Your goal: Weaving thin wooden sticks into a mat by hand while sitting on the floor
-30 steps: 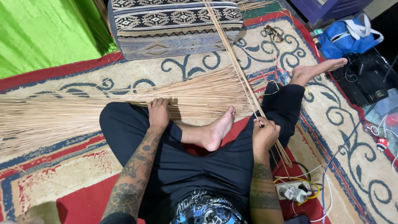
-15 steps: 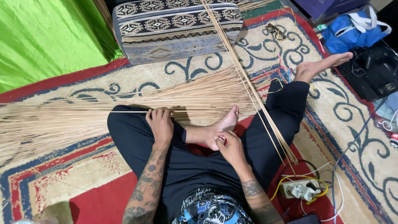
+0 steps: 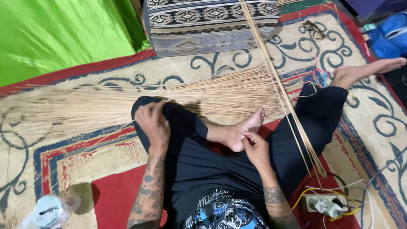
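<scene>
Straw-coloured sticks (image 3: 127,104) lie in a wide sheaf across the rug (image 3: 381,127), long axis running left to right, fanned loose at the left and drawn tighter near the bare foot (image 3: 243,131) at the right. A second, thinner bundle (image 3: 280,89) crosses it, slanting from the top centre down to the lower right, its lower ends past the person's black-trousered knee. The left hand (image 3: 153,123) rests on the raised left knee at the near edge of the sheaf, fingers curled; its grip seems to pinch a single thin stick, though that is too fine to be sure of. The right hand (image 3: 255,148) lies against the sole of the foot, fingers bent, and whether it holds anything cannot be told. A patterned cushion (image 3: 212,21) in black, cream and grey sits at the top, with green cloth (image 3: 55,34) to its left. A blue bag (image 3: 392,38) lies at the top right corner. A white power strip (image 3: 326,205) with yellow and white cables sits at the lower right, and a crumpled clear wrapper (image 3: 46,212) lies at the lower left.
</scene>
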